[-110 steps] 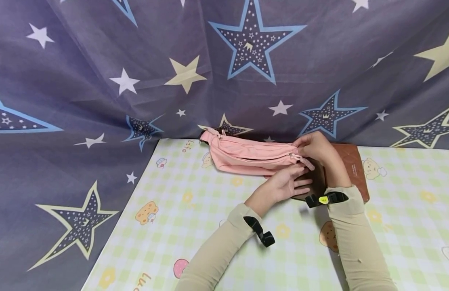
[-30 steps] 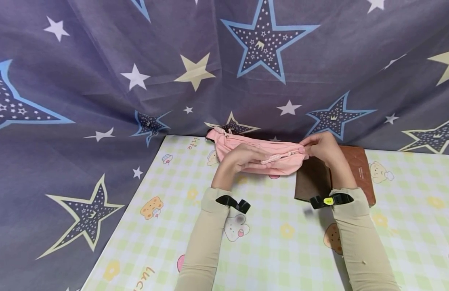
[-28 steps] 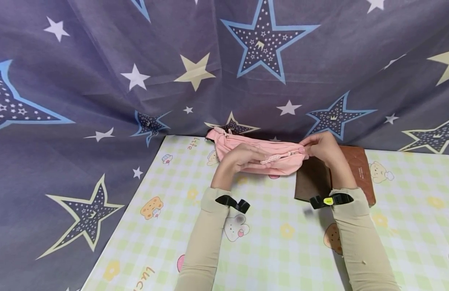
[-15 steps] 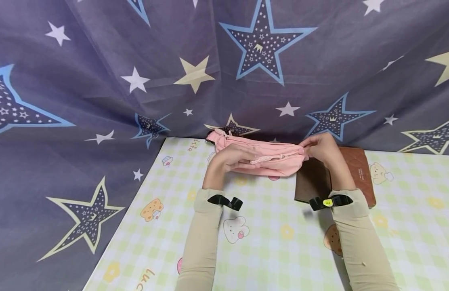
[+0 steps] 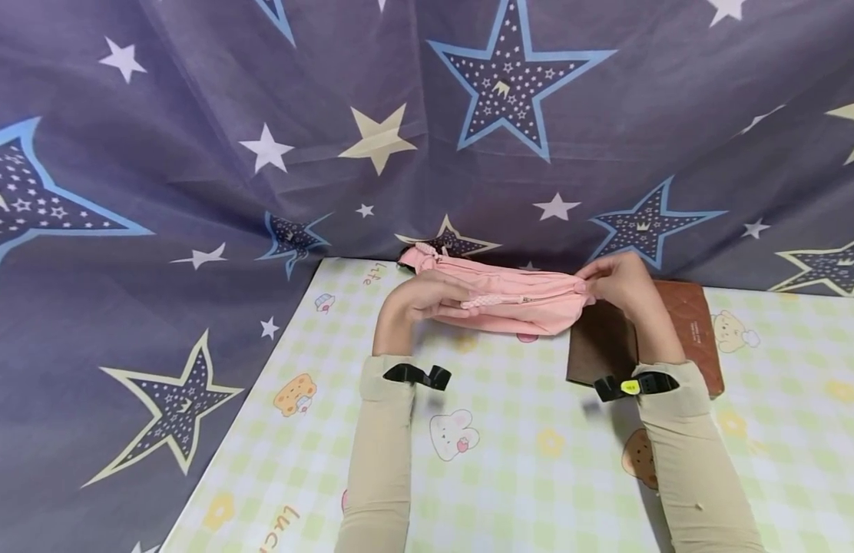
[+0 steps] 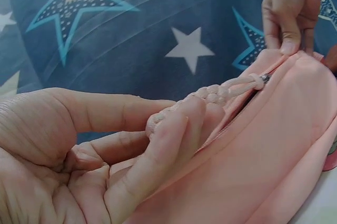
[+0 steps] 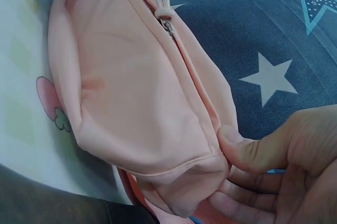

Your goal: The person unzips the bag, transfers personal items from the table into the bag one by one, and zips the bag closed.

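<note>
A pink waist bag (image 5: 537, 316) lies lengthwise at the back of the table, against the star-printed cloth. My left hand (image 5: 430, 296) pinches the braided cord pull (image 6: 208, 97) of its front zipper between thumb and fingers. The metal zipper slider (image 7: 167, 27) sits partway along the zipper; a narrow dark gap shows beside it in the left wrist view. My right hand (image 5: 620, 283) pinches the bag's right end, thumb on top and fingers beneath. A second braided pull (image 5: 425, 248) lies at the bag's far left end.
Beneath and beside the right forearm lies a brown leather item (image 5: 690, 330) with small print, with a dark brown flat panel (image 5: 600, 346) on its left. A star-printed cloth (image 5: 330, 92) hangs behind and left of the table (image 5: 496, 491), which has a checked cover.
My left hand, open below the bag's right end at first, has taken the zipper pull and drawn the slider leftward. The right hand keeps its grip on the right end.
</note>
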Demonstrator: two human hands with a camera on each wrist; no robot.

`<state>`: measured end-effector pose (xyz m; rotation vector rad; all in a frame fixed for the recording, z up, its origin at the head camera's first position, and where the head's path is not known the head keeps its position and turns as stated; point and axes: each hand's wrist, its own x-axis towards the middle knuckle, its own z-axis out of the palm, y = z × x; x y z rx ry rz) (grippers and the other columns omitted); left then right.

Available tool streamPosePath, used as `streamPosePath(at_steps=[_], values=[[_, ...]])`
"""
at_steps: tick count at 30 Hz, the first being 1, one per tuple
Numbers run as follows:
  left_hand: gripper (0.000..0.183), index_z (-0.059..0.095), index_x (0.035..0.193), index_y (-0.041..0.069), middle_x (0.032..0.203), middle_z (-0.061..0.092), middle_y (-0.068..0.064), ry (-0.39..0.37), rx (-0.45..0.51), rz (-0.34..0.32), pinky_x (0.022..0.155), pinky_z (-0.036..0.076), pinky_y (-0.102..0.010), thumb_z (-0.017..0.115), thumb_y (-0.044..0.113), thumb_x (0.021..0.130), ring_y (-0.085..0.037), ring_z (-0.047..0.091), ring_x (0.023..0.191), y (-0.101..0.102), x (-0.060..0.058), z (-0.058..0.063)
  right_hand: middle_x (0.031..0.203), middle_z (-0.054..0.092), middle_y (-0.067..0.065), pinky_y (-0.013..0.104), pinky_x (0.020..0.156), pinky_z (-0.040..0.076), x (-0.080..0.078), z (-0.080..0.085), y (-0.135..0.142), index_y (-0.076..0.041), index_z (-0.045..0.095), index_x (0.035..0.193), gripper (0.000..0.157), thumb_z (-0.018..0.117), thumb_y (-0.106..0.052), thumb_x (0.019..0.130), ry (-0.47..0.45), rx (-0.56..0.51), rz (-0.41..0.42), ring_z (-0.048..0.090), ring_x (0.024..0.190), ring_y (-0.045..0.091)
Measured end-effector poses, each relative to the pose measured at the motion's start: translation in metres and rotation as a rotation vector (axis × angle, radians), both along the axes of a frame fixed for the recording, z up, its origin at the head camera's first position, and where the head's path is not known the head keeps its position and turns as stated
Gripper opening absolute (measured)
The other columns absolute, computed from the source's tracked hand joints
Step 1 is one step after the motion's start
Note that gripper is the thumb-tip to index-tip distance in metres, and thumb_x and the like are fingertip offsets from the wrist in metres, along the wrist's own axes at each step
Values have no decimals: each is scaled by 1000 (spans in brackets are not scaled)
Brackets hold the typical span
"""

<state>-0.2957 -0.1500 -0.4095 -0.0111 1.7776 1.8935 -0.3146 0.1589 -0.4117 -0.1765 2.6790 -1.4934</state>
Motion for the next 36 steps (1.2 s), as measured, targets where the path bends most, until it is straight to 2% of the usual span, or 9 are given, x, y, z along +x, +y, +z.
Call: streamPosePath(at_steps=[7,14,16,23,28,36], values=[[32,56,119,-13,85,67,-7,25,-36,12,81,58,-33,57,-5,88,-17,69,72,6,3,3,64,63,8,30,49,55,2,1,1,14,65,96,18,66,6,80,-18,0,0,59,53,21],[28,67,107,-5,82,72,-8,156,-183,5,75,59,-33,71,4,81,-15,69,72,19,7,8,65,64,8,27,49,54,4,1,1,13,66,97,18,65,6,81,-22,17,4,57,52,16],[29,69,105,-3,81,72,-8,171,-214,13,73,60,-32,74,4,78,-14,69,72,21,7,9,65,65,8,27,49,54,4,1,0,13,66,97,18,66,5,81,-17,15,7,57,52,15],[27,68,105,-7,77,71,-7,133,-188,82,74,59,-30,70,-2,79,-14,68,66,17,7,10,66,66,9,24,48,53,4,2,-1,14,66,96,19,68,3,81,8,7,16,58,51,15],[29,64,109,-11,78,70,-7,99,-134,91,75,59,-30,66,-6,81,-14,68,67,8,5,9,67,67,11,23,48,52,3,3,-1,13,67,95,18,69,3,81,22,14,16,60,53,18],[30,61,113,-13,78,71,-5,98,-132,103,68,59,-23,63,-5,84,-12,68,67,-13,3,7,67,66,11,23,47,53,3,3,-1,14,66,96,18,68,3,81,28,9,21,60,53,19]])
